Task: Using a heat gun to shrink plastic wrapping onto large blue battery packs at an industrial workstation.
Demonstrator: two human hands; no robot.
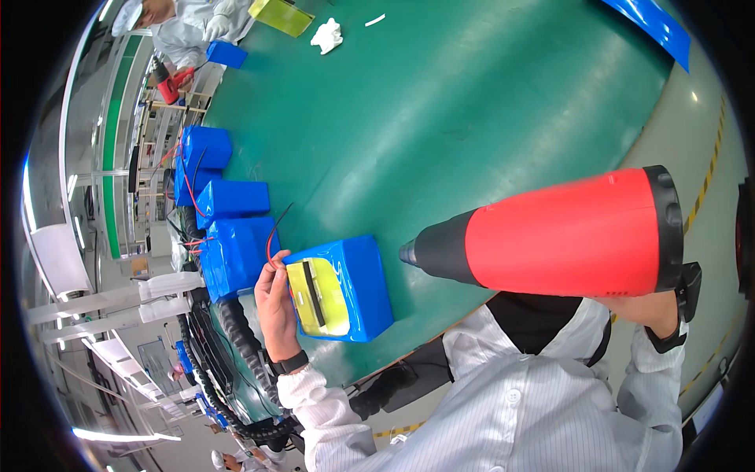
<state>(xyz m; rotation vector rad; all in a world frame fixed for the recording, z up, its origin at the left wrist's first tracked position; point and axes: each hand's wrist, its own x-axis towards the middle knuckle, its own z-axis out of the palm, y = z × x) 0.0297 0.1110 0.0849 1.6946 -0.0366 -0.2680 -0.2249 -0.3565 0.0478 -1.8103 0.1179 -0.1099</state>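
Left hand (277, 303) steadies the blue-wrapped battery pack (346, 287) at its open yellow end, right hand (645, 308) grips the red heat gun (562, 236); pack looks heavy, rigid, slick film—hold by sides.

Just left of the grip there's a row of three more blue packs (228, 228); farther off, a white rag (326, 35).

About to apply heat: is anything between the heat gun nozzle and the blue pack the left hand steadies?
Nothing visible. Bare green table separates the heat gun from the blue pack; the left hand sits at its opposite end.
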